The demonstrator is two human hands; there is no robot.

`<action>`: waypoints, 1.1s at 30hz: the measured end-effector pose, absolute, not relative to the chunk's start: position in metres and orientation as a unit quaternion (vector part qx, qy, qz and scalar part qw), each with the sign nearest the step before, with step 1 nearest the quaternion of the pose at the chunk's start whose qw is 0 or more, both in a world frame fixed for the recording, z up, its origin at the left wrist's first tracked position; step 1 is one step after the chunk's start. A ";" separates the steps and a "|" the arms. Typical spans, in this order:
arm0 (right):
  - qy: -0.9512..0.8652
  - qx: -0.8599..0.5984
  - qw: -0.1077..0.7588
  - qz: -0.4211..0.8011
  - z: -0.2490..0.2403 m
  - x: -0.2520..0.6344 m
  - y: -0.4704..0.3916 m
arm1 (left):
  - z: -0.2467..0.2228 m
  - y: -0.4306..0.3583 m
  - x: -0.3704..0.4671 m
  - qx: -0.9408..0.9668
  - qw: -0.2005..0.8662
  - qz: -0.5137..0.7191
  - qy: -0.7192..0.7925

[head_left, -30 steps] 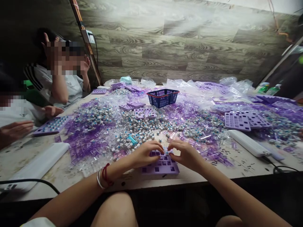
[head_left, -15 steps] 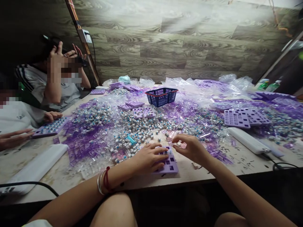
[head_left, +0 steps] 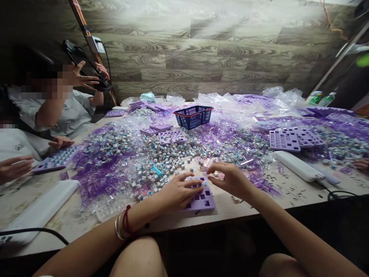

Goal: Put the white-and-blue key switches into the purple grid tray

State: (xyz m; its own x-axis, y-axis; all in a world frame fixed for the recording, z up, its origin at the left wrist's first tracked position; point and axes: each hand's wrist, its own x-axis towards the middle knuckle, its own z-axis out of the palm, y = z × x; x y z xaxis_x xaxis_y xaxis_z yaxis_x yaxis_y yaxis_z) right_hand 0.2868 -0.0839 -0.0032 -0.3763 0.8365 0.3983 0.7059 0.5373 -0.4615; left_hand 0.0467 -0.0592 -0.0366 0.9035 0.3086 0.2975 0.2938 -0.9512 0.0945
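Observation:
A purple plate with square holes (head_left: 205,203) lies at the table's near edge. Small white-and-blue switches sit in its upper part, partly under my fingers. My left hand (head_left: 180,192) rests over the plate's left side, fingers stretched across it; whatever is beneath them is hidden. Just right of the plate's upper corner hovers my right hand (head_left: 227,177), thumb and forefinger curved with a gap between them. I make out nothing in that gap. Beyond both hands spreads a heap of loose switches (head_left: 164,157), with a light-blue tool-like piece (head_left: 157,171) on it.
A dark blue basket (head_left: 193,117) stands mid-table amid purple and clear plastic pieces. White oblong devices with cables lie at left (head_left: 43,209) and right (head_left: 298,166). More purple plates (head_left: 284,140) are stacked at right. Co-workers' hands (head_left: 61,142) are at left; another hand (head_left: 361,164) shows far right.
My left fingers have shifted on the plate, showing more of its lower holes. My right hand barely moves. At left, a co-worker has raised a dark headset-like object away from the head.

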 end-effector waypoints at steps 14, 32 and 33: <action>-0.826 -0.462 0.313 0.084 0.002 0.284 -0.086 | -0.045 -0.052 0.047 0.975 0.036 0.155 0.156; -0.858 -0.422 0.282 0.078 -0.012 0.275 -0.087 | -0.035 -0.051 0.045 0.934 0.131 0.289 0.166; -0.860 -0.421 0.279 0.076 -0.013 0.274 -0.087 | -0.035 -0.051 0.045 0.932 0.127 0.297 0.164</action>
